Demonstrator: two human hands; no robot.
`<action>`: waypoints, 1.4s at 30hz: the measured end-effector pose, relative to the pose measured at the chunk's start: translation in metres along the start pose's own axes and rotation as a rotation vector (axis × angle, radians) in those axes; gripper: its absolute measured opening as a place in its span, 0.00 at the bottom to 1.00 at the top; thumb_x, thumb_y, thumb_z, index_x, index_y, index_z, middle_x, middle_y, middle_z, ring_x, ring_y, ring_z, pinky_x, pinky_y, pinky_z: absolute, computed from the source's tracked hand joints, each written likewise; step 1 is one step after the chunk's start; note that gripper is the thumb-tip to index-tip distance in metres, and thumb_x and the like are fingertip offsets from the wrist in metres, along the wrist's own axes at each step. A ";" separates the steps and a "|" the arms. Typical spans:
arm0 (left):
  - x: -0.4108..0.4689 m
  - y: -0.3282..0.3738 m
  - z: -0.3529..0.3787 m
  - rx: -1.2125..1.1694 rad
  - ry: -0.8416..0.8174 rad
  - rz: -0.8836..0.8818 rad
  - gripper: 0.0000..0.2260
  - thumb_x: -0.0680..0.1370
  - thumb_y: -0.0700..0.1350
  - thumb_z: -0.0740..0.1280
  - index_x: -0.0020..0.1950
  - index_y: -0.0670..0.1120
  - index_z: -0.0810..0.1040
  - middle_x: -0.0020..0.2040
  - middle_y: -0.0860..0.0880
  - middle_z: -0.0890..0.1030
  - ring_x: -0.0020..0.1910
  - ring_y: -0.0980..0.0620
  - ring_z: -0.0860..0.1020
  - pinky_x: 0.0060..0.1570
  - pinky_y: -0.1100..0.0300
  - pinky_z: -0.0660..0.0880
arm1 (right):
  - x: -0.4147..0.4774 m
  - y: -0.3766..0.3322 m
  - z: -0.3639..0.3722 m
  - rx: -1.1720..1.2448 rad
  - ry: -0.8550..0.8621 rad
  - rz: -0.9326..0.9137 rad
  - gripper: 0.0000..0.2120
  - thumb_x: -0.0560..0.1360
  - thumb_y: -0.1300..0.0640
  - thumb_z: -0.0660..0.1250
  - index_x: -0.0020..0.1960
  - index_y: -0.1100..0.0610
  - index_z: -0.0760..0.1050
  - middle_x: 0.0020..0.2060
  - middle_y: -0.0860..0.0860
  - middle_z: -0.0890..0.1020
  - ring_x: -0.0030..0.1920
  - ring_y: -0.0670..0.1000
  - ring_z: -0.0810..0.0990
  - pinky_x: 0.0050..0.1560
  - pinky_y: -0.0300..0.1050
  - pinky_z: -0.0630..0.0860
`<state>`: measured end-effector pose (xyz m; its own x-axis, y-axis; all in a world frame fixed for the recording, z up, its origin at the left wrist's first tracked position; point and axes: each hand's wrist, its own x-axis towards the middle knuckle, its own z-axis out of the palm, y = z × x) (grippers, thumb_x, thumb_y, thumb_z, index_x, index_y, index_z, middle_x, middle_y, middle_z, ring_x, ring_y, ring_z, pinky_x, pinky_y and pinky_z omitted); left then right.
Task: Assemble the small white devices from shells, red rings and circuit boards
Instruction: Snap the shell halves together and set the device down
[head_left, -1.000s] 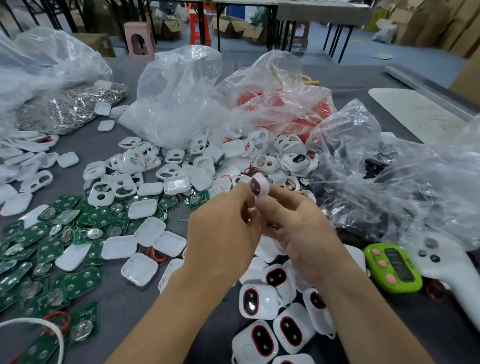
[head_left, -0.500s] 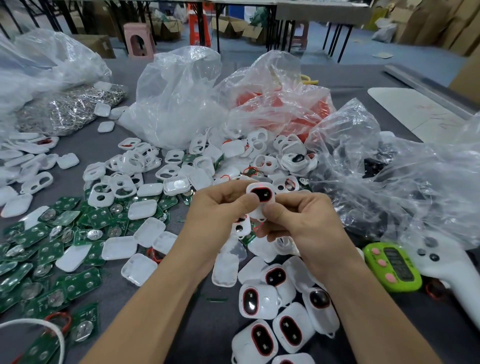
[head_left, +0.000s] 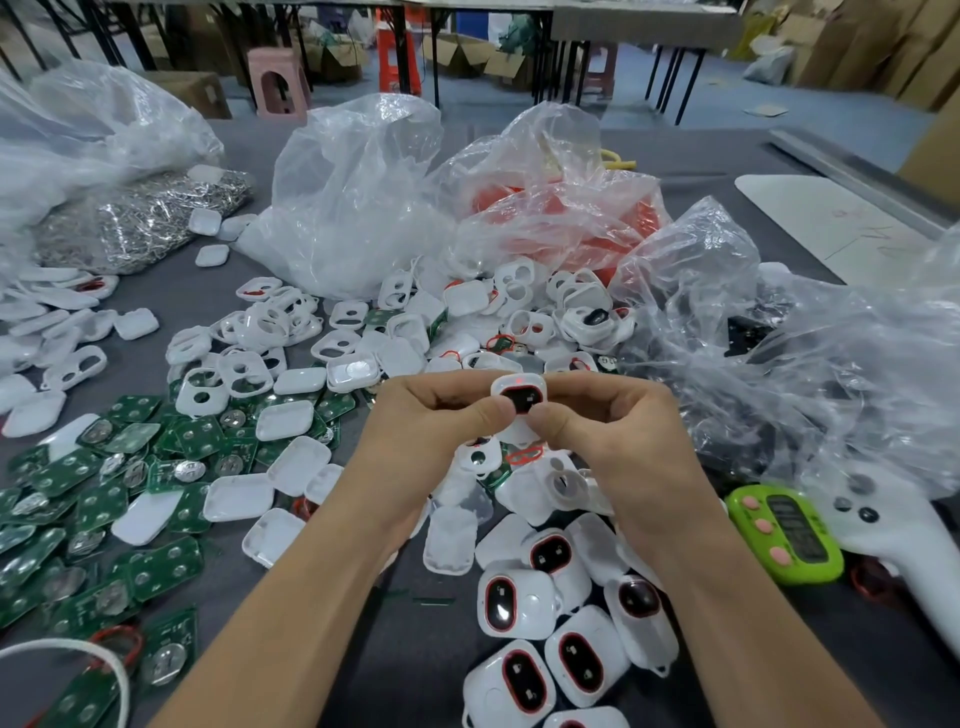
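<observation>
Now face-up, white device (head_left: 519, 397), pinched in grip of left hand (head_left: 423, 447), right hand (head_left: 626, 447)

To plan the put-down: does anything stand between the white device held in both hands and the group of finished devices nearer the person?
Nothing upright blocks it. The small white plastic device is pinched by the left hand and right hand; only loose white shells lie flat before the finished red-ringed devices.

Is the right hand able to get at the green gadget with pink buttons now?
Probably not yet: right hand and left hand both pinch the white device. Otherwise nothing blocks the way to the green gadget.
</observation>
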<state>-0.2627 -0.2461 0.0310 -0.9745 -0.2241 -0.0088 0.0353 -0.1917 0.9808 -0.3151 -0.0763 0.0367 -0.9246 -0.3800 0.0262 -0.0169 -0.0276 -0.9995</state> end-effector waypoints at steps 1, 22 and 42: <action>0.000 0.000 0.001 0.015 0.004 0.006 0.11 0.68 0.42 0.79 0.50 0.47 0.89 0.47 0.43 0.88 0.45 0.54 0.85 0.42 0.67 0.77 | 0.000 0.000 0.000 0.000 0.008 0.004 0.08 0.71 0.62 0.76 0.49 0.52 0.88 0.42 0.54 0.89 0.44 0.56 0.88 0.52 0.67 0.81; -0.005 -0.001 0.009 0.114 0.072 0.054 0.07 0.77 0.38 0.72 0.45 0.46 0.90 0.41 0.50 0.88 0.37 0.63 0.81 0.39 0.73 0.74 | 0.000 0.000 0.007 -0.003 -0.050 0.116 0.12 0.75 0.72 0.70 0.40 0.57 0.84 0.36 0.58 0.86 0.32 0.55 0.80 0.31 0.43 0.72; -0.006 -0.003 0.018 0.007 0.220 -0.025 0.08 0.70 0.32 0.75 0.43 0.44 0.89 0.37 0.44 0.87 0.34 0.55 0.82 0.35 0.66 0.78 | -0.001 0.004 0.011 -0.092 -0.076 0.020 0.12 0.70 0.64 0.72 0.47 0.49 0.86 0.38 0.54 0.87 0.37 0.51 0.84 0.40 0.41 0.80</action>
<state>-0.2609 -0.2272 0.0317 -0.9033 -0.4225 -0.0744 0.0095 -0.1931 0.9811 -0.3103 -0.0866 0.0327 -0.8937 -0.4486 0.0041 -0.0368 0.0641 -0.9973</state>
